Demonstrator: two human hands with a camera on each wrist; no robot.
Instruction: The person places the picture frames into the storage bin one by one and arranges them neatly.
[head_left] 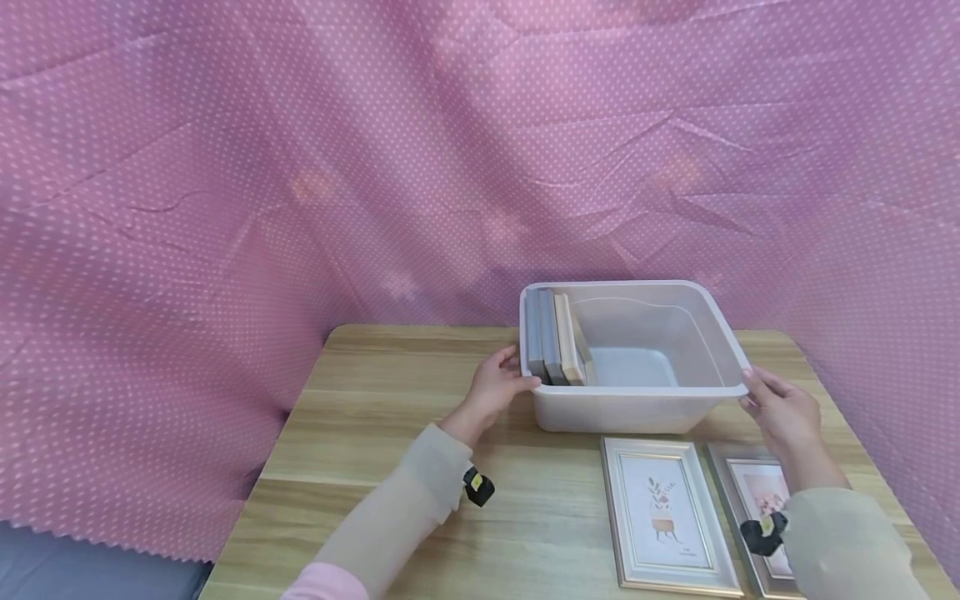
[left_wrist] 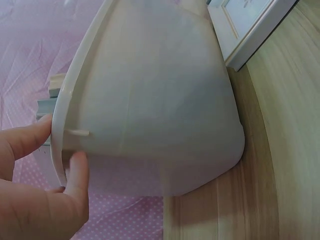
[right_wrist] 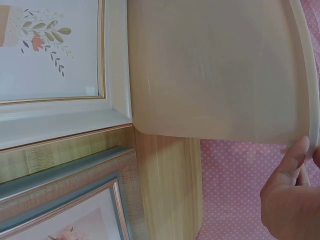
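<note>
A white plastic bin stands toward the back right of the table, several picture frames upright along its left inner wall. At its front left corner my left hand pinches the rim, thumb on top and fingers below; the left wrist view shows this hand at the rim's edge. My right hand grips the front right corner of the rim, and in the right wrist view its fingers curl at the rim. In front of the bin lies a white picture frame with a potted-plant print.
A second, grey-brown picture frame with a pink flower print lies right of the white one, partly hidden under my right forearm. The wooden table has a pink dotted cloth hanging behind and beside it.
</note>
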